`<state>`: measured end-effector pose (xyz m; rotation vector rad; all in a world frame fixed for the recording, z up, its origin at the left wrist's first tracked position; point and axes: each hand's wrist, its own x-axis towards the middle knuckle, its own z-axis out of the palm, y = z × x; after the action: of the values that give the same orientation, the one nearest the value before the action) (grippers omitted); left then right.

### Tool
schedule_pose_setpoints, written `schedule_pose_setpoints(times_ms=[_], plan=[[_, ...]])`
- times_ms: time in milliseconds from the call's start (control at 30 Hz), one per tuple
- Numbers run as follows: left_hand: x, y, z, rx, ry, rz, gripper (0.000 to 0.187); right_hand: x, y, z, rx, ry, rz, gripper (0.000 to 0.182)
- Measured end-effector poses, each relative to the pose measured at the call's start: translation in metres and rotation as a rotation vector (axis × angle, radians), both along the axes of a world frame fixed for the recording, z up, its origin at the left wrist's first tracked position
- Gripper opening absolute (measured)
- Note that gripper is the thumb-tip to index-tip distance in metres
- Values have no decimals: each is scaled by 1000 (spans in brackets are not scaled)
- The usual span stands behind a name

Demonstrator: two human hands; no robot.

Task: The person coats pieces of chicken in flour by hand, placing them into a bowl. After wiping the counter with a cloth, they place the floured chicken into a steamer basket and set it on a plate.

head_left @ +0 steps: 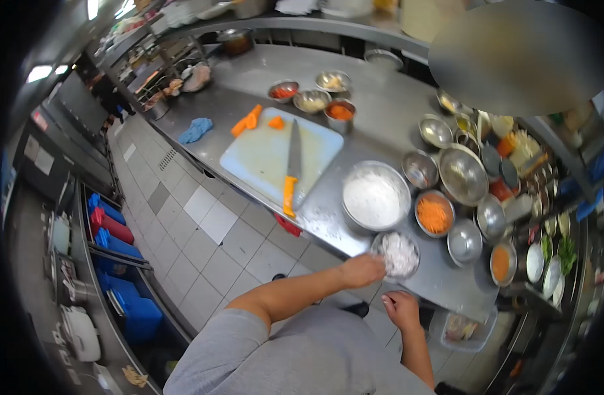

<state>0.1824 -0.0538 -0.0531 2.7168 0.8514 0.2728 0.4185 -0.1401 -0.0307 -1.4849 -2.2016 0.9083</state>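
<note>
My left hand is at the left rim of a metal bowl of white floury pieces, its fingers pressed together and their tips blurred. My right hand is just below that bowl, off the table, with its fingers curled in and nothing visible in it. Behind the bowl stands a larger bowl of white powder. A bowl of orange shreds is to its right. On a pale cutting board lies a knife with an orange handle. Orange pieces lie at the board's far left corner.
Several small bowls with chopped food, one of them red, stand behind the board. A blue cloth lies left of it. More metal bowls crowd the right side. A clear tub is below the table edge. A person stands far left.
</note>
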Motion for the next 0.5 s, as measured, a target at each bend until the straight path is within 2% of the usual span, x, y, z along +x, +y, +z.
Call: schedule_pose_setpoints(times_ms=[33,67,133,167,233,267,300,367,400,467,500], plan=[[-19,-7,-2,25,-35,-24,20,-14,5,12,27,134,-70,36],[-40,-14,-5,50,-65,-42,20,-31,15,18,60,133,-32,36],[-84,-32,15,37,-7,-60,21,-79,35,24,710,384,-286,49],[-109,-44,17,42,-39,-23,22,-106,51,27,731,411,-244,49],[-159,-65,19,63,-78,59,26,-146,89,34,917,32,-196,60],[-189,-77,22,74,-83,99,28,-161,106,26,925,-115,-159,56],[-221,-87,26,87,-67,143,29,-172,114,22,950,-105,-149,56],[-289,-107,31,116,-83,250,29,-192,127,11,766,-240,-343,42],[-323,-118,31,133,-117,317,28,-195,137,6,779,-233,-339,42],[-390,-138,24,194,-178,425,23,-199,150,-2,927,-233,-454,24],[-421,-150,29,223,-151,501,23,-208,152,0,931,-241,-501,24]])
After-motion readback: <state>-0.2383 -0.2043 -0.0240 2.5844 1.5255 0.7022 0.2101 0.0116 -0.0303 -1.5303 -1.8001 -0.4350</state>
